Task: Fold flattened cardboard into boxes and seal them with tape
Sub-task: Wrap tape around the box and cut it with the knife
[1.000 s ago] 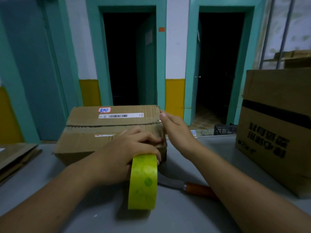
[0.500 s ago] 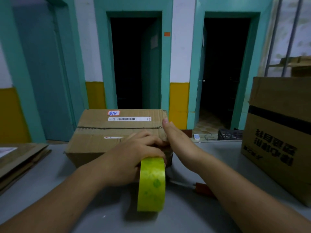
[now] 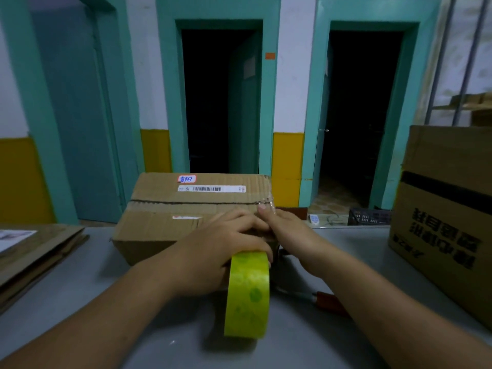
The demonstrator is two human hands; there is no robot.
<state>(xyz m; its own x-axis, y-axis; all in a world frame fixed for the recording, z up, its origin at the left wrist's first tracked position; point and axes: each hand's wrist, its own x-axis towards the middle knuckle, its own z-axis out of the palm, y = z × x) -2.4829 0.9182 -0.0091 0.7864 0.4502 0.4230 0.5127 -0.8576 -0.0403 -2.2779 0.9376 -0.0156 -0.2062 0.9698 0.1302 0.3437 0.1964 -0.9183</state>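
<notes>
A closed cardboard box (image 3: 170, 209) with a barcode label sits on the grey table (image 3: 80, 288) in front of me. My left hand (image 3: 213, 251) grips a yellow-green roll of tape (image 3: 247, 291) at the box's near right corner, fingers curled over the roll's top. My right hand (image 3: 287, 233) lies with straight fingers against the box's right end, fingertips at the top edge where clear tape shines. The tape strip between roll and box is hidden by my hands.
A knife with an orange handle (image 3: 330, 302) lies on the table under my right forearm. A large printed carton (image 3: 447, 214) stands at the right. Flattened cardboard (image 3: 34, 251) is stacked at the left edge. Two dark doorways lie beyond.
My right hand has slid down a little along the box's right end, closer to my left hand. The roll has stayed at the near right corner. The view has shifted slightly.
</notes>
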